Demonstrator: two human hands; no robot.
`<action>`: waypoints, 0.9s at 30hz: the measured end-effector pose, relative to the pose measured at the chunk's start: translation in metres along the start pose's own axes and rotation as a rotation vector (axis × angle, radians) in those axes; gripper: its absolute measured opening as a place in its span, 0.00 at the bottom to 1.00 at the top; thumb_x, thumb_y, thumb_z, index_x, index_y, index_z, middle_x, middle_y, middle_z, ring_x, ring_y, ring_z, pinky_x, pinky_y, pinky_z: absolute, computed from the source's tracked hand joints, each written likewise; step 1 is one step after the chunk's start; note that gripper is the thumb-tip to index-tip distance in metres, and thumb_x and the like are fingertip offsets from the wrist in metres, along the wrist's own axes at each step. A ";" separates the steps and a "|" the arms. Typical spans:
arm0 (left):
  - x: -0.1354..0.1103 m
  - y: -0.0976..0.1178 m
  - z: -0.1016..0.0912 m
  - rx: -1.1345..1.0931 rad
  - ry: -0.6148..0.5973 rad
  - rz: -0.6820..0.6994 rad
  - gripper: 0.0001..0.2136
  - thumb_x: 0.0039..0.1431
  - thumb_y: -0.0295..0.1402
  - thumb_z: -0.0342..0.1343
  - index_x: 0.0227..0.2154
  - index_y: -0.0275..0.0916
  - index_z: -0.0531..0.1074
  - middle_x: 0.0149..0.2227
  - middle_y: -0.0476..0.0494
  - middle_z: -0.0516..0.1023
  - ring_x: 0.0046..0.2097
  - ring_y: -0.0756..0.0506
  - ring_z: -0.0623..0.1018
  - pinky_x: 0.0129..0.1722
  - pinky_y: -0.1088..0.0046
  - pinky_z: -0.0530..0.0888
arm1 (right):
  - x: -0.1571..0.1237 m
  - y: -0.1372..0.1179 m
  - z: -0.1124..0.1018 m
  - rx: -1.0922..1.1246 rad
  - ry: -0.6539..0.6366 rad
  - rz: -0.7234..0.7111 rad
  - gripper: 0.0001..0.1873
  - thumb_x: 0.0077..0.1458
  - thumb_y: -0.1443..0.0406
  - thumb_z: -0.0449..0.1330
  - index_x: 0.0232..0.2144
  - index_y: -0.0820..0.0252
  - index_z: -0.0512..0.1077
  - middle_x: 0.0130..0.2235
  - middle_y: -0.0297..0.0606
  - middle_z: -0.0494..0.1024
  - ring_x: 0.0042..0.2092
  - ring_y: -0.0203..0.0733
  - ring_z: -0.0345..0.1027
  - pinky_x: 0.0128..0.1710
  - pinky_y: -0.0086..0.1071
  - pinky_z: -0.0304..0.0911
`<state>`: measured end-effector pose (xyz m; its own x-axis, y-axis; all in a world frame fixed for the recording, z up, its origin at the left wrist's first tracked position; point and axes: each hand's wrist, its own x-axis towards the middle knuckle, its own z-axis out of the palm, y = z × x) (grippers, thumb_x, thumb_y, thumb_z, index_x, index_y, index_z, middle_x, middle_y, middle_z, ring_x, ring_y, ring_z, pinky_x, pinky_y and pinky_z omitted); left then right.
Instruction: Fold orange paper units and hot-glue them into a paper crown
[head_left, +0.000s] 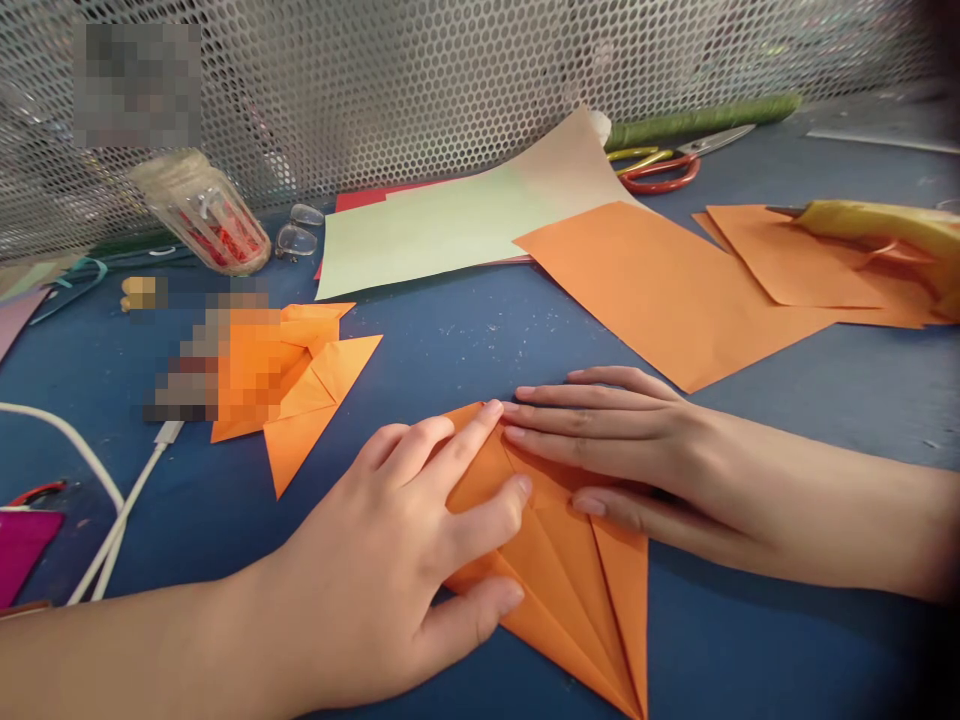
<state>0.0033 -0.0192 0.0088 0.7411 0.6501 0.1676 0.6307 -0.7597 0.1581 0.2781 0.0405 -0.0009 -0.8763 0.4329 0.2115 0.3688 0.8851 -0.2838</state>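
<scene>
A creased sheet of orange origami paper (559,565) lies on the blue table, folded to a narrow point at its near end. My left hand (420,530) rests on its left side, fingers spread, with the index fingertip on the far edge. Flat over the paper's far right part lies my right hand (637,440), fingers stretched out. The two hands' fingertips nearly meet at the top, and they hide much of the paper there. Left of them sits a folded orange paper piece (319,390) with pointed tips.
Behind are a pale green sheet (450,230), a flat orange sheet (675,290), scissors (667,170), a green roll (697,122) and a yellow-handled tool (885,230). At left stand a jar (206,215) and a white cable (112,540). A perforated metal panel (420,90) closes the back.
</scene>
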 end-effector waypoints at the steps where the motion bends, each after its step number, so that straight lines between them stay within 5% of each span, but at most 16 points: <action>1: 0.000 0.000 0.000 0.002 -0.003 0.000 0.16 0.74 0.41 0.52 0.57 0.43 0.75 0.72 0.29 0.66 0.61 0.32 0.72 0.57 0.48 0.75 | 0.000 0.000 0.000 0.010 0.001 0.006 0.26 0.75 0.60 0.49 0.69 0.57 0.67 0.66 0.46 0.73 0.70 0.45 0.64 0.68 0.49 0.65; 14: -0.002 -0.004 0.002 0.003 -0.011 0.003 0.17 0.74 0.43 0.50 0.59 0.44 0.73 0.72 0.27 0.65 0.62 0.32 0.71 0.57 0.48 0.74 | -0.010 0.006 -0.003 -0.083 0.121 -0.099 0.21 0.73 0.62 0.51 0.62 0.57 0.75 0.60 0.39 0.81 0.64 0.41 0.73 0.71 0.43 0.60; 19: -0.002 -0.004 0.001 -0.032 -0.024 -0.008 0.17 0.74 0.42 0.52 0.59 0.44 0.72 0.74 0.29 0.62 0.63 0.32 0.70 0.58 0.46 0.73 | -0.013 0.011 -0.011 -0.013 0.129 -0.119 0.15 0.70 0.64 0.57 0.54 0.46 0.79 0.50 0.29 0.86 0.54 0.41 0.79 0.62 0.38 0.70; 27: -0.004 -0.005 0.003 -0.027 -0.015 0.000 0.17 0.75 0.41 0.50 0.62 0.45 0.69 0.74 0.29 0.60 0.64 0.32 0.69 0.58 0.46 0.72 | -0.021 0.013 -0.011 0.039 0.166 -0.082 0.18 0.68 0.66 0.60 0.57 0.45 0.72 0.47 0.30 0.85 0.53 0.43 0.76 0.55 0.39 0.72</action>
<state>-0.0017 -0.0180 0.0042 0.7448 0.6494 0.1535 0.6241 -0.7593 0.1842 0.3048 0.0447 0.0014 -0.8383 0.3851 0.3860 0.2833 0.9125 -0.2951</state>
